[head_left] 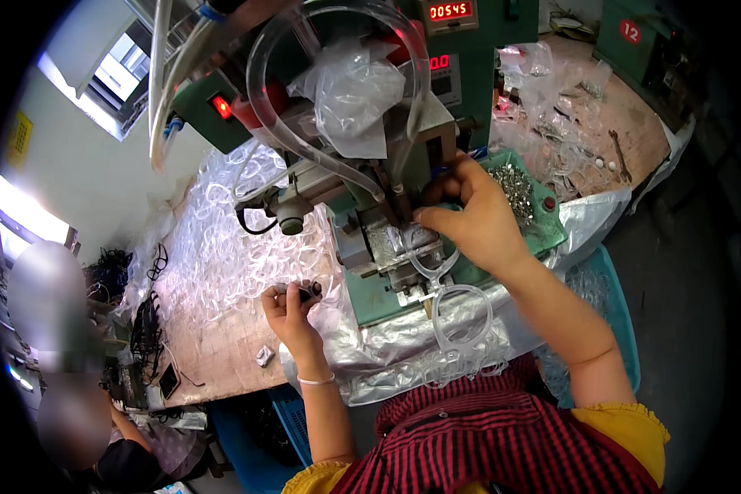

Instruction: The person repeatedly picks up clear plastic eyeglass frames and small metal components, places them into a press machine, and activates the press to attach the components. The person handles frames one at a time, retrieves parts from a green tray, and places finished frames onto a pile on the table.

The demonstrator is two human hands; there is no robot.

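Observation:
My right hand [482, 216] is at the tooling of a green bench press [366, 288], thumb and fingertips curled in beside its metal head. What they grip, if anything, is hidden. Just below, a clear plastic frame with rounded openings [463, 317], like an eyeglass frame, sits partly on the metal fixture [416, 278] and hangs over the press's front edge. Further left, my left hand [292, 317] is closed above the table, with a small dark piece [309, 293] between its fingers. Its exact kind is too small to make out.
A heap of clear plastic parts [247, 239] covers the table's left side. Small metal pieces fill a green tray [543, 235] by my right forearm. A turquoise bin [622, 305] stands at right, blue crates [255, 428] below left. Another person [132, 457] sits far left.

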